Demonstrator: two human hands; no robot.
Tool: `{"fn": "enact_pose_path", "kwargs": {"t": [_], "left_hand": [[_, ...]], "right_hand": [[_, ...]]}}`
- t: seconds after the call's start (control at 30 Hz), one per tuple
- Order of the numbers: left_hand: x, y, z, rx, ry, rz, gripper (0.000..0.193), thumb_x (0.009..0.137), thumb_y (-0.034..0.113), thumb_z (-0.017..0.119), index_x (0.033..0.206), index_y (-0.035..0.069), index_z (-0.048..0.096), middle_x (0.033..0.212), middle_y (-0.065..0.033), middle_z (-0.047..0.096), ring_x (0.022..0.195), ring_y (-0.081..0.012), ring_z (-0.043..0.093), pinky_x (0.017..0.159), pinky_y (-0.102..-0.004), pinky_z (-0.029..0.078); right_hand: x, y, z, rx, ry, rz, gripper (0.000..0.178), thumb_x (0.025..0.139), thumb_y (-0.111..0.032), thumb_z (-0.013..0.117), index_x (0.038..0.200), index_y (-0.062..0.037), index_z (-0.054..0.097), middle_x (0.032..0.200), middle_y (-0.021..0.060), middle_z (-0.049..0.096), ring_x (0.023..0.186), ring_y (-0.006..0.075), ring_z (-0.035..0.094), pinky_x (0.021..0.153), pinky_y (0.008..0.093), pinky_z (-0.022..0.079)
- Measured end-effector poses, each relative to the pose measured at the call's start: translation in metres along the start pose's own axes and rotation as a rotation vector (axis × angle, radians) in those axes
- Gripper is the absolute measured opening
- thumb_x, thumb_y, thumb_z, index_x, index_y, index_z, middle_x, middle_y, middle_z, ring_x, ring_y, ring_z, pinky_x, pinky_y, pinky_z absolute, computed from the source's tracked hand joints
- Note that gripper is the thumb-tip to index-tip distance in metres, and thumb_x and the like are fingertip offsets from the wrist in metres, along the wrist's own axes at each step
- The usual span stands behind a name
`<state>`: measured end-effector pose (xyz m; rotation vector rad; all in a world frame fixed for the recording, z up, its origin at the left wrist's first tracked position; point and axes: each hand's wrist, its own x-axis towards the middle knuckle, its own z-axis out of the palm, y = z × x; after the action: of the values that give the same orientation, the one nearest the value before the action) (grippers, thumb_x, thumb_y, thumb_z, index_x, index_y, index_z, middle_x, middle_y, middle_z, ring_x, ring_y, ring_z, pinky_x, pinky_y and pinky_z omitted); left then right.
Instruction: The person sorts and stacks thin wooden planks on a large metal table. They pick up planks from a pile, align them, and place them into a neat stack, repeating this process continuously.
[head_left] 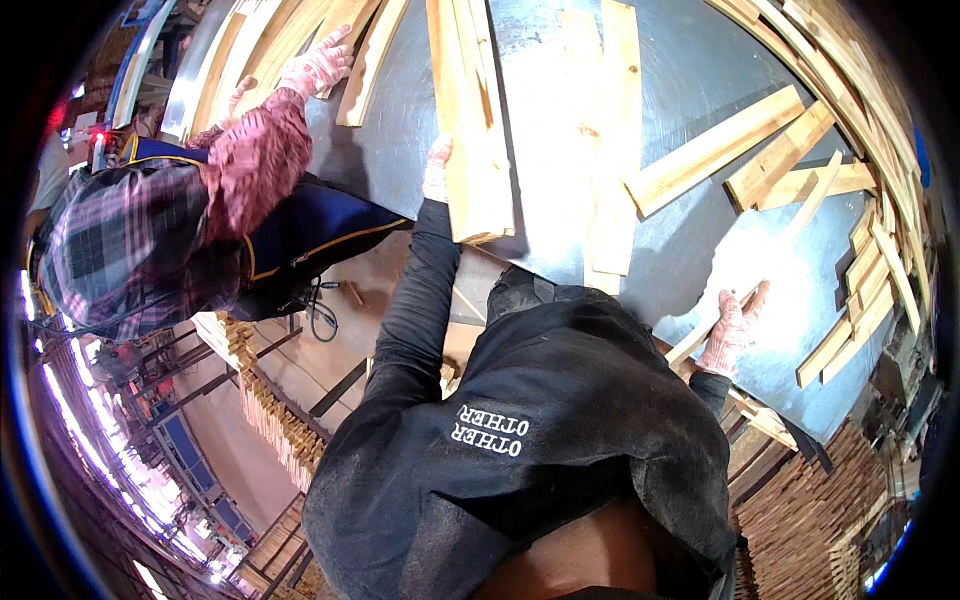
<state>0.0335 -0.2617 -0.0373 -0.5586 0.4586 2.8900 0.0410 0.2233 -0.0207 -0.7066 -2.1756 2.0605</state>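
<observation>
My gloved left hand [438, 168] is at the left side of a narrow stack of pale wooden boards [472, 150], near its close end. It grips the stack's edge, and part of its fingers is hidden by the wood. At the right, my gloved right hand [735, 328] is closed around a thin wooden strip [695, 340], which slants up and away across the metal tabletop [690, 105]. Glare washes out part of that strip. Between my hands, two long boards [618, 150] lie side by side, also partly lost in the glare.
Loose boards [720, 150] fan out at the right, and more strips [865, 290] pile along the table's curved far right rim. To my left, a co-worker's gloved hand [318, 65] touches other boards [265, 50]. Stacked wood [815, 510] stands below at the right.
</observation>
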Motion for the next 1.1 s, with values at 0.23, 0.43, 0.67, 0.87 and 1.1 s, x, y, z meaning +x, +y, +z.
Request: {"fn": "enact_pose_path", "kwargs": {"t": [0.23, 0.43, 0.67, 0.87, 1.1], "left_hand": [[-0.01, 0.062, -0.033, 0.759, 0.314, 0.132, 0.075, 0.077, 0.042, 0.074, 0.134, 0.001, 0.046, 0.112, -0.0184, 0.064, 0.095, -0.0309, 0.066, 0.083, -0.04, 0.055], [-0.008, 0.037, 0.037, 1.988, 0.754, 0.181, 0.078, 0.074, 0.038, 0.078, 0.133, 0.002, 0.04, 0.124, -0.0204, 0.061, 0.114, -0.0336, 0.061, 0.096, -0.04, 0.048], [-0.003, 0.038, 0.04, 2.46, 0.66, 0.515, 0.097, 0.072, 0.044, 0.078, 0.143, -0.004, 0.032, 0.136, -0.0271, 0.048, 0.127, -0.0385, 0.049, 0.105, -0.0419, 0.041], [0.042, -0.034, 0.213, 2.353, -0.398, 1.343, 0.118, 0.063, 0.068, 0.075, 0.145, -0.005, 0.031, 0.143, -0.0243, 0.043, 0.131, -0.039, 0.044, 0.113, -0.055, 0.024], [0.086, -0.142, 0.231, 1.732, -0.737, -0.546, 0.038, 0.083, 0.023, 0.077, 0.113, 0.003, 0.065, 0.087, -0.0017, 0.067, 0.077, -0.0083, 0.061, 0.069, -0.0254, 0.053]], "right_hand": [[-0.004, -0.009, 0.006, -0.47, 0.003, -0.18, 0.087, 0.076, 0.004, 0.068, 0.152, -0.0077, 0.028, 0.148, 0.0115, 0.038, 0.12, 0.0214, 0.047, 0.1, 0.0322, 0.041], [-0.003, -0.008, 0.011, -0.685, 0.003, -0.194, 0.094, 0.071, -0.006, 0.075, 0.152, -0.004, 0.025, 0.152, 0.0188, 0.033, 0.141, 0.0319, 0.031, 0.116, 0.0384, 0.023], [-0.004, -0.058, 0.017, -1.019, -0.16, -0.334, 0.091, 0.069, -0.005, 0.07, 0.15, -0.0078, 0.03, 0.143, 0.018, 0.044, 0.128, 0.0337, 0.047, 0.11, 0.0409, 0.036], [-0.001, -0.156, 0.009, -1.481, -0.303, -0.934, 0.073, 0.064, -0.006, 0.064, 0.135, -0.0127, 0.052, 0.128, 0.013, 0.057, 0.111, 0.0278, 0.059, 0.096, 0.0406, 0.048], [-0.024, -0.18, -0.055, -1.55, 0.442, -1.205, 0.069, 0.071, -0.009, 0.066, 0.137, -0.003, 0.046, 0.136, 0.019, 0.049, 0.122, 0.0382, 0.05, 0.105, 0.0514, 0.039]]}}
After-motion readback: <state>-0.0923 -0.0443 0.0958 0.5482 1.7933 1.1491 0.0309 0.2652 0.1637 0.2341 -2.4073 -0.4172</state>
